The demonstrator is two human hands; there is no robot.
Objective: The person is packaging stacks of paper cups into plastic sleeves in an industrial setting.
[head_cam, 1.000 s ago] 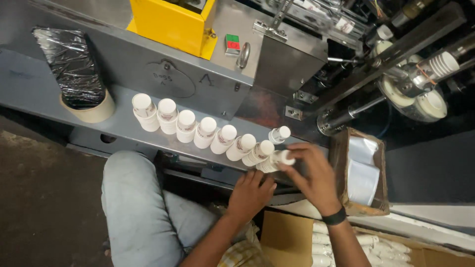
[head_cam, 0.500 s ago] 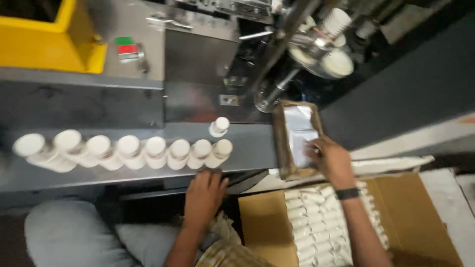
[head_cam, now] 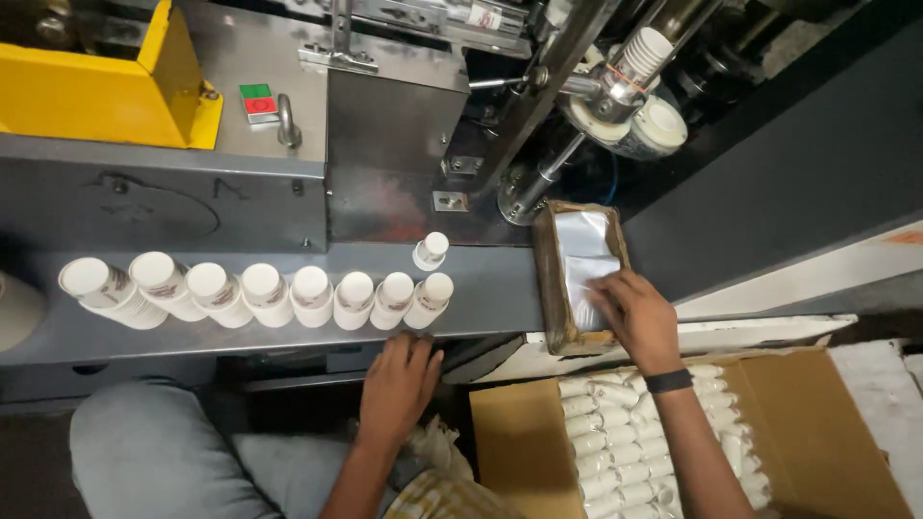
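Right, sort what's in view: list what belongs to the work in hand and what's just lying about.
In hand:
right hand on the clear plastic bags in the small box
left hand at the shelf edge
row of paper cup stacks
carton of packed cup sleeves

Lying about:
yellow housing
red and green switch
single cup stack behind the row

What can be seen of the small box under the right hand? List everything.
The small box is a shallow, open-topped brown tray, cardboard by its look, with worn walls. It lies flat at the right end of the grey machine ledge, long side running away from the person. It holds a stack of clear, glossy plastic sheets or bags. The right hand rests palm down on these, fingers spread, at the near end.
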